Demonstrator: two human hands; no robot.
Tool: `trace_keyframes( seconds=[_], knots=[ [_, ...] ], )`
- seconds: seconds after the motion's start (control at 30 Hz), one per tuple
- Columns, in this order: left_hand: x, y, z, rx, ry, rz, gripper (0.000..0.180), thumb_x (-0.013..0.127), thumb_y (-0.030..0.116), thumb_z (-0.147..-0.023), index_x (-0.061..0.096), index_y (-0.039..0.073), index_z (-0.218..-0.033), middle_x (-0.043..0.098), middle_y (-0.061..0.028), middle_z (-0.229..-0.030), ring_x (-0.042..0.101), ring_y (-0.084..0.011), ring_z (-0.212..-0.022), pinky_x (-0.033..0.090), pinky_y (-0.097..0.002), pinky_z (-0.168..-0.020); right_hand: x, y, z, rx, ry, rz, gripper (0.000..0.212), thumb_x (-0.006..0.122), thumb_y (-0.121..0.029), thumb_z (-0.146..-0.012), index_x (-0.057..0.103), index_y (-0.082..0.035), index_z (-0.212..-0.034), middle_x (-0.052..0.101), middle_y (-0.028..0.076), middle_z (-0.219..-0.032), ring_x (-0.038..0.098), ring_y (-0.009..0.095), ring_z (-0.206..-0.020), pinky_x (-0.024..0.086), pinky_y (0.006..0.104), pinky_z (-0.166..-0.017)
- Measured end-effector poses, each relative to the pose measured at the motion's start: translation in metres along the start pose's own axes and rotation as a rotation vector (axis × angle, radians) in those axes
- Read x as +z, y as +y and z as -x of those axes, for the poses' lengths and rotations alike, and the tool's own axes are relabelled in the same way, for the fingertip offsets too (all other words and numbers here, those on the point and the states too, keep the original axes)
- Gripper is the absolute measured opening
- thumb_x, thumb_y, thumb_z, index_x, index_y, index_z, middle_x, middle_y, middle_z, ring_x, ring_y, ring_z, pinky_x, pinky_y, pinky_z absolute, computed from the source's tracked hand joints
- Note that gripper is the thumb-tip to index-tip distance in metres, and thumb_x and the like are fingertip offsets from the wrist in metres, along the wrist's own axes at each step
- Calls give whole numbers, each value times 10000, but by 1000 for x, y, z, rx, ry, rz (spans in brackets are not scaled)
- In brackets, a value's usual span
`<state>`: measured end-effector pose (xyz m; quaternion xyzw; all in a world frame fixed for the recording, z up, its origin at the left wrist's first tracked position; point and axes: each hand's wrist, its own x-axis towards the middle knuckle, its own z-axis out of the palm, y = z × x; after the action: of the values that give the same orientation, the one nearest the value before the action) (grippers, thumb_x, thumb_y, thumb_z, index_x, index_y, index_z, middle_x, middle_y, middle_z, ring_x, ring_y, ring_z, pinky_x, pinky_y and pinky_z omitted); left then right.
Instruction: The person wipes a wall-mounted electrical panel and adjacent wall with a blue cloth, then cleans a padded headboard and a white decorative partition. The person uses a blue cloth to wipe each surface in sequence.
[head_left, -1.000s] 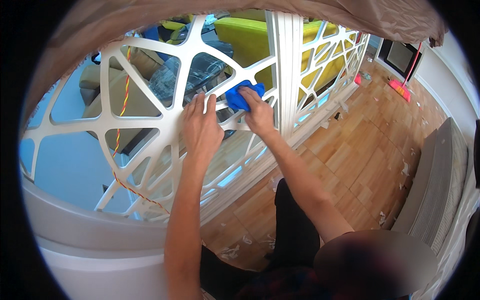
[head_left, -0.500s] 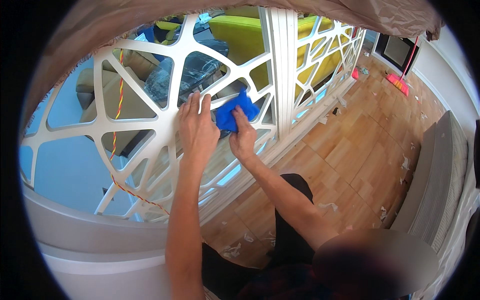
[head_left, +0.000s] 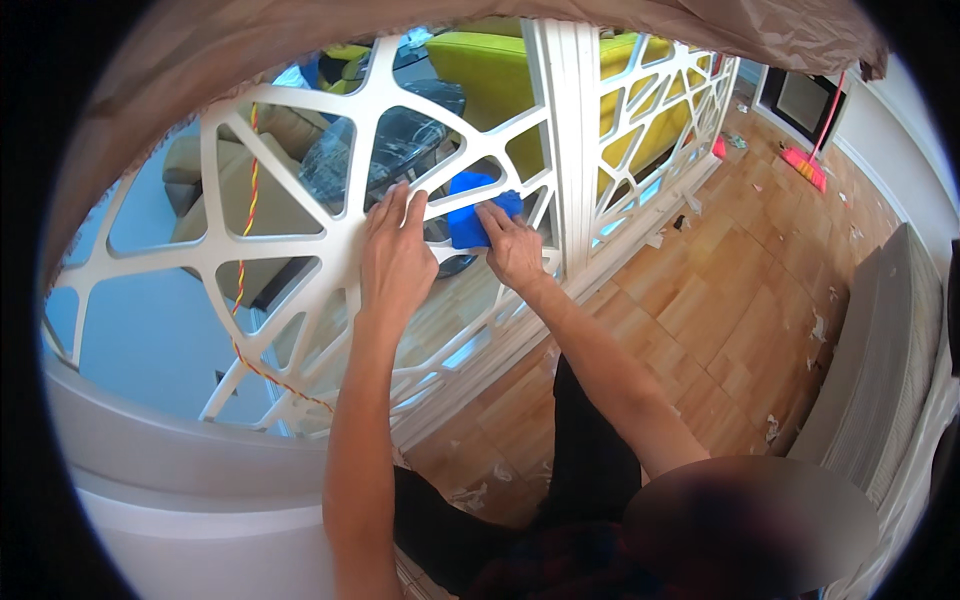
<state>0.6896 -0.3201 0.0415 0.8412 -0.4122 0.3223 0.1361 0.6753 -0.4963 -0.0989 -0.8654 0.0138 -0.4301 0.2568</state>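
A white lattice screen (head_left: 285,248) with irregular cut-out openings stands in front of me. My left hand (head_left: 398,245) rests on one of its bars, fingers stretched upward and thumb apart, holding no separate thing. To the right of it, my right hand (head_left: 515,245) presses a blue cloth (head_left: 468,222) against the bars near the screen's thick white post (head_left: 573,140). The fingers are bent over the cloth, and part of it hangs across an opening. My right palm's underside is hidden.
A red-and-yellow twisted cord (head_left: 243,270) hangs along the screen's left part. Behind it are a dark marbled table (head_left: 395,150) and a yellow-green sofa (head_left: 480,75). Paper scraps lie on the wood-look floor (head_left: 720,300). A pink broom (head_left: 805,168) and stacked panels (head_left: 850,360) stand right.
My right hand and the blue cloth have shifted right along the bars, and the cloth is spread flatter. My left hand stays on about the same part of the screen.
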Motion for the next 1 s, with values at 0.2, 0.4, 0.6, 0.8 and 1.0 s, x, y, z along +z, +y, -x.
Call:
trace_keyframes(
  seconds=[0.2,0.4,0.6,0.8,1.0],
  knots=[
    [3,-19,24,-7,213,415,444,513,-134,-796,667,-11,-1194,680,-217,-1218,644,-396,-1129,508,-444,-970,25,-13,-15,277,187,-482,393,578,-8,-856,619,23,-1245,708,225,-1057,705,396,-772,568,483,-643],
    [41,-24,123,-237,105,-64,449,573,-92,-758,648,-46,-1199,644,-260,-1249,608,-427,-1175,463,-505,-1021,-2,-72,-42,1288,482,-1467,204,507,-107,-984,656,-48,-1110,726,126,-877,743,267,-647,479,358,-434],
    [55,-38,125,-299,-43,14,515,607,-93,-723,581,-93,-1238,587,-303,-1336,542,-453,-1286,405,-522,-1099,23,-108,-48,1440,319,-1943,120,443,-135,-1054,556,-95,-1043,615,88,-840,629,231,-599,491,380,-476],
    [56,-31,131,-274,17,-34,523,621,-76,-725,596,-106,-1246,597,-284,-1321,533,-429,-1290,363,-505,-1129,41,-127,-9,545,83,-877,248,559,26,-912,626,0,-1149,676,197,-895,678,396,-677,544,472,-601],
    [59,-29,132,-300,-24,-35,558,579,-59,-763,567,-82,-1320,579,-259,-1366,531,-404,-1278,355,-500,-1137,34,-58,10,-87,100,-209,538,597,90,-733,637,-32,-1256,661,172,-1249,699,418,-863,572,467,-759]
  ],
)
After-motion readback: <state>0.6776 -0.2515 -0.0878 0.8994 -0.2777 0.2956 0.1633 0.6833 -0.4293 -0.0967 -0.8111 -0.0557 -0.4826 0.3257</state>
